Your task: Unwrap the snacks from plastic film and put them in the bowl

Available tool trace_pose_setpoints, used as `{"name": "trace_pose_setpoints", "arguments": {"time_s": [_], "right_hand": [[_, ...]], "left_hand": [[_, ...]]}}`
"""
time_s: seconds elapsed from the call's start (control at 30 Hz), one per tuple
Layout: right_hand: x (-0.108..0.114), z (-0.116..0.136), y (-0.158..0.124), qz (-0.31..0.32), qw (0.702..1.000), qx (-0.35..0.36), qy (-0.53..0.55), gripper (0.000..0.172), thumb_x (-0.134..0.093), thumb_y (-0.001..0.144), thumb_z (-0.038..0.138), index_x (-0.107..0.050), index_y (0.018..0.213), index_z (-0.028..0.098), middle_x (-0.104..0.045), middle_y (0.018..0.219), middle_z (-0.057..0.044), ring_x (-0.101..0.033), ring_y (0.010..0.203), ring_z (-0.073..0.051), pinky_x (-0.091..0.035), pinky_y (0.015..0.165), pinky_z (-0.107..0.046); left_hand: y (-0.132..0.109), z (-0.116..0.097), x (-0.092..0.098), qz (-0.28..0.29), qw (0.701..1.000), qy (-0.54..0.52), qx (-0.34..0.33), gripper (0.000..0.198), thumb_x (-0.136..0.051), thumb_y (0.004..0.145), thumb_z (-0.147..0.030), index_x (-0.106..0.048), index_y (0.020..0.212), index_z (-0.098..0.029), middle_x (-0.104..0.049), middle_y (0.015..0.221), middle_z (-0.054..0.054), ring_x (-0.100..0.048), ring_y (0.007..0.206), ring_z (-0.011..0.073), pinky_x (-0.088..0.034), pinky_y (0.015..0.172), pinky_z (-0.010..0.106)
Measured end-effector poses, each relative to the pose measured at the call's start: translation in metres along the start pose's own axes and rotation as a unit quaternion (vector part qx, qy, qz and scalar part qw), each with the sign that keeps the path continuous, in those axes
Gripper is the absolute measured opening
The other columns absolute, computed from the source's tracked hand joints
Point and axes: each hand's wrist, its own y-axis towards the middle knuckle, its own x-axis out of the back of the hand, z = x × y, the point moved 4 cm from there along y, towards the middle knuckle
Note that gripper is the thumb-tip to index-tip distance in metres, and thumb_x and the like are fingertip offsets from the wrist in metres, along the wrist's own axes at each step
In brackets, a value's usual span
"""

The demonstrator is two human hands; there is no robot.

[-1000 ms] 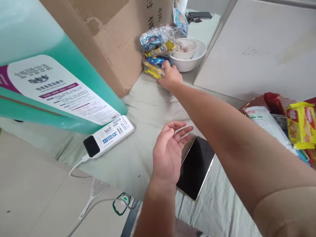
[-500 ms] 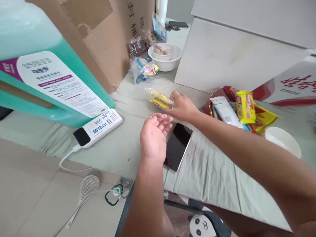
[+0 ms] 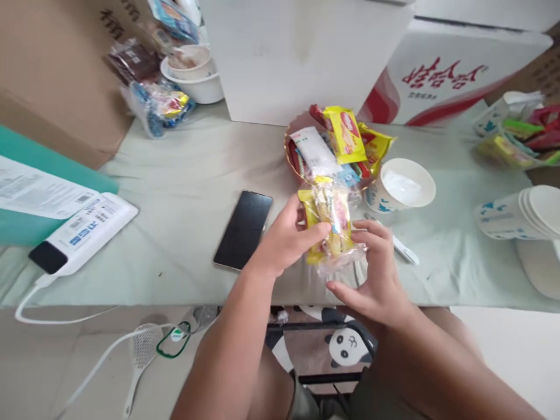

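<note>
My left hand (image 3: 291, 236) is closed around yellow and clear-wrapped snack packets (image 3: 331, 219), with the thumb across the front. They are above the table's front part, close to the snack bowl. My right hand (image 3: 374, 271) is open just right of the packets, thumb and fingers apart; its fingertips are at the wrapper's edge, and whether they touch is unclear. Behind the packets, a reddish bowl (image 3: 289, 146) with a gold rim holds yellow packets and a white packet (image 3: 315, 150). Left of my left hand a dark-screened phone (image 3: 243, 229) lies flat.
A paper cup (image 3: 405, 185) and a white pen-like object (image 3: 405, 251) lie to the right, with stacked cups (image 3: 503, 216) beyond. At left stand a white device with a cable (image 3: 87, 230) and a green jug (image 3: 52, 175). White boxes (image 3: 297, 64) line the back.
The view has swung right. My right hand has let go of the packets, which are now in my left hand. Both hands and the packets are nearer the bowl.
</note>
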Motion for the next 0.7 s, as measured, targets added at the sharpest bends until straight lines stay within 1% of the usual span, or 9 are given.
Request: {"name": "trace_pose_setpoints", "arguments": {"time_s": [0.03,0.1,0.2,0.27,0.37,0.47,0.53,0.6,0.7], "right_hand": [[0.006,-0.005,-0.004,0.000,1.000,0.008,0.014,0.060,-0.073,0.085,0.040,-0.043,0.135,0.027,-0.053,0.124,-0.015,-0.059,0.118,-0.032,-0.058,0.092,-0.052],[0.018,-0.015,-0.010,0.006,0.999,0.015,0.034,0.047,-0.069,0.088,0.026,-0.048,0.130,0.028,-0.062,0.108,-0.008,-0.066,0.096,-0.023,-0.060,0.077,-0.040],[0.031,-0.028,-0.017,0.036,0.998,0.013,0.051,0.020,-0.060,0.091,0.012,-0.058,0.104,0.026,-0.065,0.083,0.000,-0.066,0.070,-0.014,-0.055,0.061,-0.029],[0.039,-0.036,-0.020,0.033,0.998,-0.011,0.056,0.014,-0.059,0.091,0.011,-0.057,0.090,0.025,-0.066,0.075,0.001,-0.064,0.065,-0.013,-0.051,0.057,-0.027],[0.047,-0.049,-0.026,0.022,0.995,-0.076,0.062,0.011,-0.059,0.088,0.014,-0.057,0.083,0.024,-0.065,0.070,0.002,-0.061,0.061,-0.012,-0.048,0.055,-0.026],[0.048,-0.058,-0.029,0.032,0.988,-0.133,0.077,0.006,-0.058,0.084,0.017,-0.059,0.081,0.023,-0.065,0.068,0.002,-0.060,0.060,-0.012,-0.048,0.057,-0.025],[0.048,-0.063,-0.030,0.032,0.980,-0.177,0.087,0.005,-0.057,0.083,0.020,-0.061,0.081,0.022,-0.065,0.066,0.001,-0.058,0.059,-0.012,-0.047,0.058,-0.025],[0.048,-0.066,-0.029,0.035,0.972,-0.212,0.094,0.006,-0.056,0.083,0.021,-0.061,0.080,0.021,-0.064,0.065,0.001,-0.057,0.058,-0.012,-0.045,0.058,-0.025],[0.046,-0.069,-0.027,0.053,0.970,-0.207,0.113,0.005,-0.059,0.084,0.024,-0.061,0.080,0.021,-0.064,0.067,0.001,-0.056,0.060,-0.012,-0.045,0.059,-0.026]], "left_hand": [[0.001,0.005,-0.003,-0.001,1.000,0.010,0.007,0.047,-0.083,0.078,-0.030,-0.064,0.121,-0.025,-0.074,0.114,0.007,-0.071,0.104,0.0245,-0.055,0.084,0.031],[0.001,0.016,-0.007,0.003,0.999,0.031,0.043,0.053,-0.083,0.078,-0.031,-0.059,0.125,-0.026,-0.075,0.108,0.006,-0.073,0.098,0.0244,-0.056,0.080,0.031],[-0.001,0.034,-0.017,-0.002,0.996,0.039,0.083,0.077,-0.084,0.079,-0.031,-0.043,0.144,-0.034,-0.076,0.102,0.004,-0.074,0.088,0.0232,-0.056,0.076,0.031],[-0.002,0.044,-0.027,0.021,0.995,0.017,0.098,0.092,-0.087,0.078,-0.033,-0.035,0.153,-0.041,-0.076,0.109,0.005,-0.075,0.089,0.0234,-0.057,0.076,0.032],[-0.002,0.054,-0.047,0.103,0.989,-0.015,0.107,0.088,-0.094,0.070,-0.033,-0.050,0.146,-0.038,-0.072,0.126,0.009,-0.074,0.107,0.0276,-0.058,0.087,0.034],[0.000,0.057,-0.057,0.138,0.982,-0.045,0.123,0.084,-0.101,0.057,-0.032,-0.064,0.133,-0.030,-0.068,0.133,0.012,-0.067,0.125,0.0339,-0.056,0.103,0.039],[0.002,0.058,-0.061,0.140,0.980,-0.042,0.132,0.097,-0.103,0.047,-0.022,-0.063,0.135,-0.032,-0.067,0.135,0.012,-0.066,0.128,0.0361,-0.055,0.107,0.043],[0.003,0.060,-0.063,0.133,0.983,-0.006,0.127,0.107,-0.100,0.042,-0.008,-0.061,0.138,-0.035,-0.067,0.134,0.009,-0.068,0.124,0.0345,-0.055,0.105,0.042],[0.003,0.061,-0.061,0.053,0.993,0.045,0.094,0.092,-0.095,0.048,-0.005,-0.066,0.130,-0.034,-0.070,0.121,0.006,-0.073,0.101,0.0262,-0.059,0.089,0.034]]}}
